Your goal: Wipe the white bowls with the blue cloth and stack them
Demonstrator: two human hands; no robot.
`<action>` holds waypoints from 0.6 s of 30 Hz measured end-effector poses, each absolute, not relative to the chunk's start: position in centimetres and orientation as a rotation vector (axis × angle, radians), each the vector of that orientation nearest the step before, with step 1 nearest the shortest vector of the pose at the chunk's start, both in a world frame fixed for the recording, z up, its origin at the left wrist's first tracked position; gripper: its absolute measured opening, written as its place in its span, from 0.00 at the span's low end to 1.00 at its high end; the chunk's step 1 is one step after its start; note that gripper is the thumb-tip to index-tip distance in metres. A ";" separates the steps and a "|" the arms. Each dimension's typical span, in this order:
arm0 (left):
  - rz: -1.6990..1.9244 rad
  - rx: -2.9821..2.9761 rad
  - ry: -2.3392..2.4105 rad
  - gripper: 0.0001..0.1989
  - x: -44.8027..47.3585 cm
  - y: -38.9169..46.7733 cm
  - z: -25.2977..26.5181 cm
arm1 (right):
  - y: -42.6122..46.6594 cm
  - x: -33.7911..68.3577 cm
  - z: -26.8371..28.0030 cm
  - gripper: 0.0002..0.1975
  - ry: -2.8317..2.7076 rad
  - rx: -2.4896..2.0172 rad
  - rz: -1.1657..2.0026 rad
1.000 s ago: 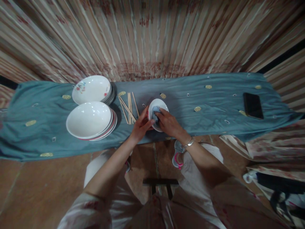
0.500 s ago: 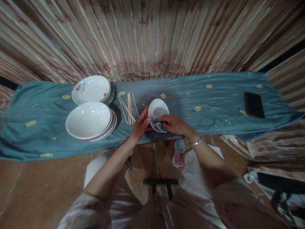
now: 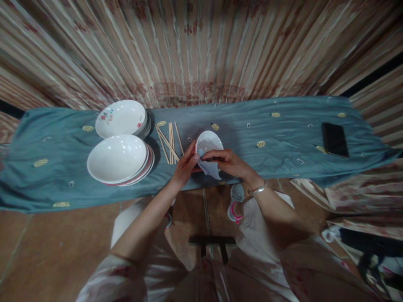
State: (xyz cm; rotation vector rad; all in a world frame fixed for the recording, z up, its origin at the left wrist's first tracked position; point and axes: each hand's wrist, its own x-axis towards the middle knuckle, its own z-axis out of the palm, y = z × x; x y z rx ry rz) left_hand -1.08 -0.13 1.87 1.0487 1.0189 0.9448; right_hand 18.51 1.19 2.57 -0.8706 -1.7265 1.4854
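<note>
The left hand grasps a small round white bowl with a red outer side at its left side, the thumb lying at the rim. The right hand has its grip closed on a thin light blue-grey wiping cloth; its fingertips are inside the bowl, and the cloth hangs over the near rim. A silver metal bracelet is on the right wrist.

The bowl is close to the front edge of the tabletop, around the middle of its length; I cannot tell if it rests there or is lifted. A teal fabric with yellow pineapple-like prints covers this tabletop; its small white rectangular marks are too small to read.

Just left of the left hand lie several thin light wooden chopsticks, some crossed. Further left, a stack of large glossy white bowls stands nearer the front edge, and a stack of white floral dishes nearer the back edge. A black flat rectangular phone-like object lies near the right end.
</note>
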 end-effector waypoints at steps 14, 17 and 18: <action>0.930 1.061 0.998 0.47 -1.1 -0.2 2.1 | 1.9 17.5 2.3 0.18 -1.647 -0.900 1.194; 0.929 1.054 1.004 0.48 -1.1 -0.2 2.3 | 2.2 17.5 2.1 0.20 -1.633 -0.928 1.199; 0.926 1.052 1.007 0.48 -1.1 -0.2 2.4 | 2.3 17.6 2.0 0.22 -1.632 -0.940 1.193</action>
